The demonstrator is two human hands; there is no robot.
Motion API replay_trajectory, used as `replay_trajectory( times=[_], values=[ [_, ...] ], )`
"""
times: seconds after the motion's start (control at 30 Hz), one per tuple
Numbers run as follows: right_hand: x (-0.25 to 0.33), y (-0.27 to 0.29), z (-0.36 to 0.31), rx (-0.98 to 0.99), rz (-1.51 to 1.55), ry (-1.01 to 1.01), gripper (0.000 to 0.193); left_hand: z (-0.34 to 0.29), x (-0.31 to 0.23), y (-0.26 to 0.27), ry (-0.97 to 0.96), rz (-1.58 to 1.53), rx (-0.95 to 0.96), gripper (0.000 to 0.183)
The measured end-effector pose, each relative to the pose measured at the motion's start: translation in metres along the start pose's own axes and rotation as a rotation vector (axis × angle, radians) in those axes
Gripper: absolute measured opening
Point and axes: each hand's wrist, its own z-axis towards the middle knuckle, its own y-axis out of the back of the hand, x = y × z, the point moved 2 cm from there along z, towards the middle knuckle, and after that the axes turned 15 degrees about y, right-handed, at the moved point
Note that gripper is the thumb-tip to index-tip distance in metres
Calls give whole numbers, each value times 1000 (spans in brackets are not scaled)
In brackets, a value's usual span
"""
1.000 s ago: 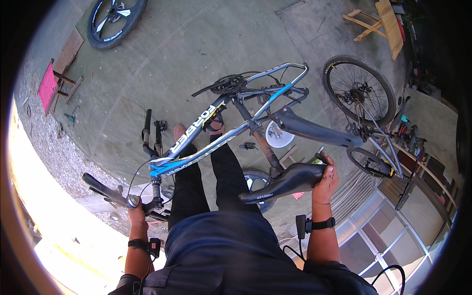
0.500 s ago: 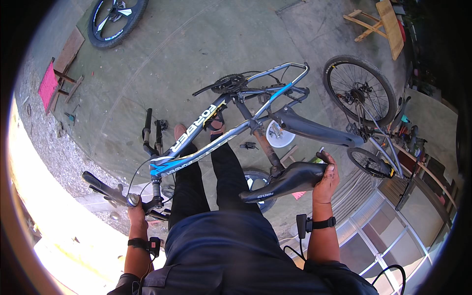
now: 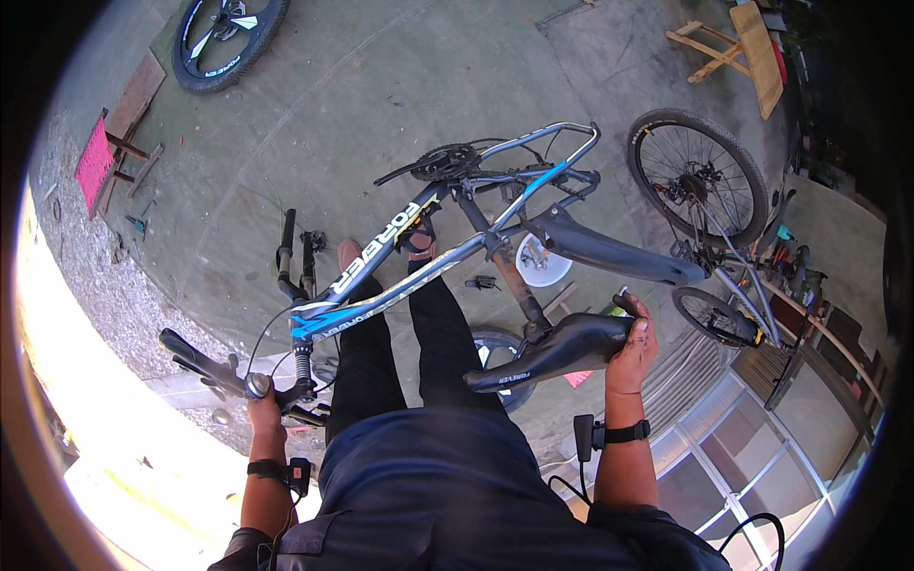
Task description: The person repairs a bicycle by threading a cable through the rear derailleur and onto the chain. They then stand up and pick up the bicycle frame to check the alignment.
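Observation:
A bicycle frame (image 3: 381,249), blue, grey and white, with no wheels fitted, stretches across in front of me. At its left end is the black handlebar (image 3: 190,362), where my left hand (image 3: 266,407) is closed round the bar beside a round silver bell (image 3: 257,384). On the right my right hand (image 3: 632,354) wraps the broad back end of the black saddle (image 3: 562,354), fingers partly hidden by it. A seat post (image 3: 516,285) joins saddle and frame. Beyond it extends a black mudguard (image 3: 619,249). The crankset (image 3: 447,162) sits at the far side, and fork legs (image 3: 286,249) show at left.
A loose wheel (image 3: 227,48) lies far left, another (image 3: 502,354) beneath the saddle. Another bicycle (image 3: 700,181) stands at right. A white bowl (image 3: 545,272) holding small parts, a pink-topped folding stool (image 3: 93,169) and a wooden stool (image 3: 757,57) are on the ground.

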Motion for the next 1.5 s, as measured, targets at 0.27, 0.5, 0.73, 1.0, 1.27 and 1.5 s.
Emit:
replay_trajectory(
  times=[0.27,0.5,0.73,1.0,1.27,1.5],
  values=[
    [-2,0,-1,-15,-6,12,47,-1,-1,1,12,-2,25,36],
    [-3,1,-1,7,7,12,53,-3,-2,1,9,9,24,37],
    [-1,1,0,8,-10,5,53,-4,-3,0,9,-1,20,35],
    [2,0,1,2,-19,-7,52,-7,-4,-1,0,-23,27,31],
    [4,-1,2,-3,-46,3,52,-5,-3,-2,-17,-33,18,29],
    [5,0,4,-11,-24,11,47,6,1,4,10,20,24,35]
  ],
)
